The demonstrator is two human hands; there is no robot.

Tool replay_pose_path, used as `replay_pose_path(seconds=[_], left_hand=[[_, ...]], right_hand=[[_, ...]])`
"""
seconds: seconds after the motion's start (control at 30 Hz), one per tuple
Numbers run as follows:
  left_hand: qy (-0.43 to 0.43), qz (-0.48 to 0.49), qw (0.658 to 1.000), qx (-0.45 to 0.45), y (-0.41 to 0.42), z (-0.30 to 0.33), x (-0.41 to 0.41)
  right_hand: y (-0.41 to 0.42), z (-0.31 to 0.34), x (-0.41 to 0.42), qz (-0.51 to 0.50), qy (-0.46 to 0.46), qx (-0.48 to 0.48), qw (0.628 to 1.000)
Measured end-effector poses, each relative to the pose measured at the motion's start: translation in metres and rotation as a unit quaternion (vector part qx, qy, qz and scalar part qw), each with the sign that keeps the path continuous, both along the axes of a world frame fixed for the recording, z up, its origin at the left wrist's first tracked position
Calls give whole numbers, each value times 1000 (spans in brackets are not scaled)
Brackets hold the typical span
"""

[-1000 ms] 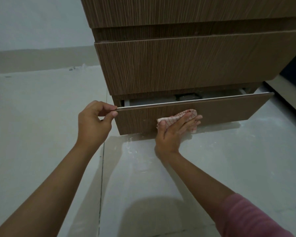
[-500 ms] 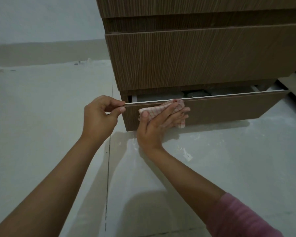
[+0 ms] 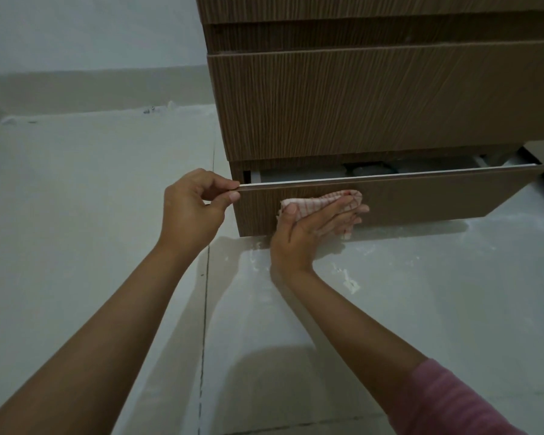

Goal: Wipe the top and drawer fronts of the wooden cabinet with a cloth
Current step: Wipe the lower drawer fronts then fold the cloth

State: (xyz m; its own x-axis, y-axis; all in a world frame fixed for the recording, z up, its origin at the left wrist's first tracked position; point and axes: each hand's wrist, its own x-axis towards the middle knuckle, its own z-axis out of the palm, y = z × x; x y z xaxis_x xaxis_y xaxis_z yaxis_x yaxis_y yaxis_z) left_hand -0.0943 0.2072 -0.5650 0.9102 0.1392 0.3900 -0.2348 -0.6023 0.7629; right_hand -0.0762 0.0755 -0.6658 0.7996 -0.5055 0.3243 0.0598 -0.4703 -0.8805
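Pinching the top left corner of the bottom drawer front (image 3: 421,199) between thumb and curled fingers, the left hand (image 3: 195,211) held that drawer pulled partly out of the wooden cabinet (image 3: 374,102). The right hand (image 3: 308,227), fingers straight and laid flat, pressed a red-checked cloth (image 3: 321,200) against the left part of the same front, just above the pale tiled floor (image 3: 76,215). A pink sleeve (image 3: 453,403) covered the right forearm.

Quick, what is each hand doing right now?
Left hand: pinches the top edge of the bottom drawer front.
Right hand: open, fingers straight, pressing the checked cloth against that drawer front.
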Motion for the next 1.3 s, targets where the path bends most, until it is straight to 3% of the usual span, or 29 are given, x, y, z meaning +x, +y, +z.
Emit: replay_pose_path(seconds=[0.37,0.67,0.9,1.3], left_hand=[[-4,1,1000,-2,0,-3,1],[-13,2,1000,10,1,-4,1],[-26,13,999,22,-3,-3,-1],[-62,73,995,22,-14,-11,10]], right_hand=[[67,-17,-8,36,-15,-16,999],[9,-35,-3,6,53,23,998],[-41,-1,3,-55,14,84,995],[-54,22,11,11,1,77,997]])
